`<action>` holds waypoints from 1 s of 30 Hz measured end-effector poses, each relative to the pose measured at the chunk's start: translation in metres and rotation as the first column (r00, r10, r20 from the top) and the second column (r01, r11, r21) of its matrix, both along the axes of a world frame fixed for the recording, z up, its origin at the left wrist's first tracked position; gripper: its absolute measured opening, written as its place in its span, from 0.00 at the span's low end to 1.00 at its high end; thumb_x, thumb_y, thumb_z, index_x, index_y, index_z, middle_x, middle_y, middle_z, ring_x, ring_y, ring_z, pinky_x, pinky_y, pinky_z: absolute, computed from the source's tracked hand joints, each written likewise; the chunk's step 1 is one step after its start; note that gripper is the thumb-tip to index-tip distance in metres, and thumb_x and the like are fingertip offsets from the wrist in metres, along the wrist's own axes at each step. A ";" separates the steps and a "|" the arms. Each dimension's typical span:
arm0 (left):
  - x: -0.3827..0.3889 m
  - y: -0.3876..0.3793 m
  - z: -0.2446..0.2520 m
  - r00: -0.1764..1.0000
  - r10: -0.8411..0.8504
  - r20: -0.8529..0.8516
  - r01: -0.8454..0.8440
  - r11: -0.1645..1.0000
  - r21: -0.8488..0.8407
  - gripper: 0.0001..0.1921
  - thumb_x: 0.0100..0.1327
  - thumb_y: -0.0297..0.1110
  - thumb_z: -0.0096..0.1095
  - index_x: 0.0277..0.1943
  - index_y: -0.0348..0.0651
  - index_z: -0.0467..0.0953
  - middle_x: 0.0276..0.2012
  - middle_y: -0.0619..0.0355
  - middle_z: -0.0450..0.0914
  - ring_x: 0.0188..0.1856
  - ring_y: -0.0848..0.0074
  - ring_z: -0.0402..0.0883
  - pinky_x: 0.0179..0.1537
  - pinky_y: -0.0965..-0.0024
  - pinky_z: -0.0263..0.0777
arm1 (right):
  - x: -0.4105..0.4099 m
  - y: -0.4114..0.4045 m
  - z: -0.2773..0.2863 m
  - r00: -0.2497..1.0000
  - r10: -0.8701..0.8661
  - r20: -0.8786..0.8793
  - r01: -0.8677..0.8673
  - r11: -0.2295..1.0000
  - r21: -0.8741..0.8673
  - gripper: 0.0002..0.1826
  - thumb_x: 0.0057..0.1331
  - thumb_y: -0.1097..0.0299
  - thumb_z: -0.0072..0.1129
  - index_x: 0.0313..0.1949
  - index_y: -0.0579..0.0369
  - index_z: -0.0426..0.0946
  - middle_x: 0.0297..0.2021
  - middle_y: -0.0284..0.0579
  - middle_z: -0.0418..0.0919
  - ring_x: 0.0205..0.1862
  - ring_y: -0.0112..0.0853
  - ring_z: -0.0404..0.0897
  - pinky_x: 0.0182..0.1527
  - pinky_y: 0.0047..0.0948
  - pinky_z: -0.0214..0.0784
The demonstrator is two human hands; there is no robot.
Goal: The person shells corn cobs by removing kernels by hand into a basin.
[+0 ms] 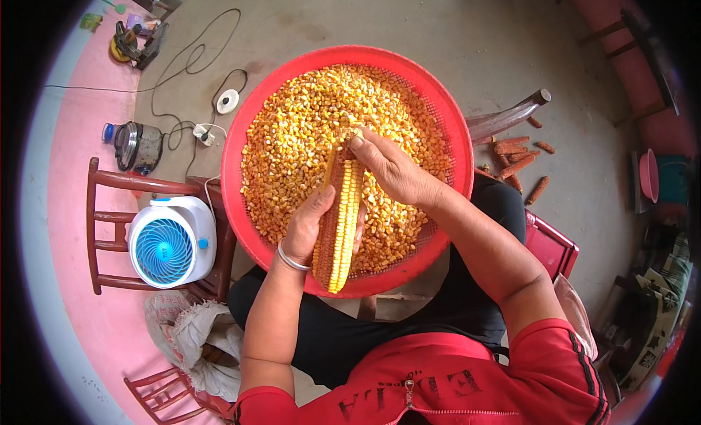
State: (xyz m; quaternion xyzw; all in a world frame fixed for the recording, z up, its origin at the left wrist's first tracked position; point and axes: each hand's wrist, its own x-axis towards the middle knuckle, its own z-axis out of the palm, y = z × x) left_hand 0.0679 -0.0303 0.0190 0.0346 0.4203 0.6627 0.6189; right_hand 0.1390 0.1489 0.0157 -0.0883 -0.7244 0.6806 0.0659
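My left hand [308, 223], with a pale bangle at its wrist, grips a partly shelled ear of corn [344, 233] from beneath and the side. Rows of yellow kernels still cover part of the ear; beside them runs bare reddish cob. At the far tip of the ear, my right hand [391, 165] presses with thumb and bent fingers, where a few kernels show at the fingertips. Below both hands is a round red plastic basket [236, 206] with mesh sides. Loose corn kernels [306, 118] fill much of it.
Bare corn cobs [515, 156] lie on the floor to the right, near a wooden post [526, 110]. On a wooden chair [96, 222] at left stands a blue-and-white fan [172, 243]. Cables [189, 69] and a power strip [204, 135] lie beyond it. A woven sack [205, 337] slumps nearby.
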 end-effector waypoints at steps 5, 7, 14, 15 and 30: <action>-0.002 0.001 0.008 0.984 -0.019 0.177 -0.003 0.992 0.126 0.27 0.70 0.57 0.40 0.53 0.40 0.67 0.29 0.52 0.74 0.22 0.71 0.75 0.22 0.69 0.74 | 0.001 0.000 0.015 0.987 -0.075 -0.144 0.075 0.997 -0.008 0.26 0.74 0.48 0.37 0.50 0.59 0.72 0.39 0.47 0.76 0.46 0.33 0.75 0.51 0.32 0.66; -0.005 0.002 0.013 0.954 -0.156 0.257 0.101 0.971 0.215 0.27 0.71 0.58 0.39 0.52 0.39 0.67 0.29 0.52 0.73 0.22 0.71 0.75 0.22 0.69 0.75 | 0.002 0.015 0.030 0.989 0.109 -0.100 -0.131 0.959 -0.251 0.22 0.74 0.54 0.40 0.52 0.59 0.73 0.41 0.39 0.76 0.47 0.26 0.71 0.50 0.25 0.63; 0.007 0.007 -0.003 0.909 -0.046 -0.413 0.046 0.999 -0.009 0.21 0.72 0.48 0.47 0.55 0.37 0.66 0.40 0.54 0.77 0.36 0.75 0.77 0.38 0.72 0.73 | -0.015 0.007 -0.002 1.000 -0.019 0.012 0.021 0.962 -0.273 0.23 0.73 0.48 0.43 0.39 0.55 0.78 0.32 0.33 0.77 0.33 0.20 0.69 0.39 0.22 0.63; 0.008 0.009 -0.002 0.838 0.004 -0.546 -0.012 1.000 -0.010 0.20 0.73 0.44 0.46 0.57 0.36 0.66 0.46 0.53 0.77 0.46 0.75 0.76 0.50 0.72 0.70 | -0.018 0.005 -0.004 0.999 -0.038 0.038 0.046 0.974 -0.224 0.24 0.73 0.47 0.42 0.39 0.55 0.78 0.31 0.34 0.78 0.31 0.20 0.69 0.37 0.23 0.63; -0.003 -0.003 0.007 0.765 0.061 -0.642 -0.054 0.998 0.031 0.19 0.73 0.41 0.47 0.58 0.35 0.65 0.50 0.57 0.74 0.50 0.80 0.70 0.53 0.73 0.65 | -0.011 -0.019 -0.013 0.978 -0.156 -0.136 0.181 0.964 0.194 0.19 0.75 0.58 0.33 0.38 0.63 0.64 0.26 0.51 0.66 0.30 0.35 0.68 0.37 0.40 0.63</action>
